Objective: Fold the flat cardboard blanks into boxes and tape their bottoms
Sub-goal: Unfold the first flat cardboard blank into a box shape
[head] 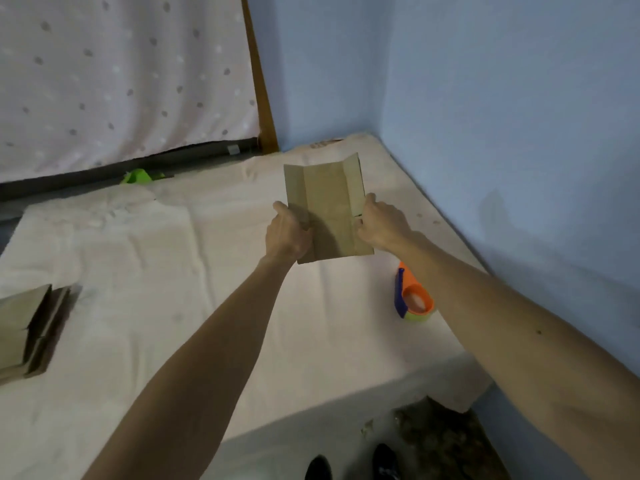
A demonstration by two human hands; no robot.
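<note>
Here, near the centre of the frame and a little above it, both hands hold 1 cardboard blank (327, 209) up over the white-covered bed (173, 271). The left hand (287, 233) clasps the blank's left edge, thumb on the near face and fingers wrapped behind; the right hand (379, 223) pinches the right edge, its fingertips at a small slit in the side flap. The blank stands tilted, with its 2 narrow side panels creased slightly toward the camera on either side of a wider middle panel. In the right-centre of the frame, below the right hand and apart from it, a tape dispenser (412, 296) in orange and blue lies on the bed near the edge beside the blue wall (502, 116). At the left edge of the frame sits a stack of further cardboard blanks (27, 330), brown and flat; how many it holds is hard to tell in the blur. In the upper left a small green object (138, 176) rests at the far edge of the bed, below a pale dotted curtain (121, 74).
</note>
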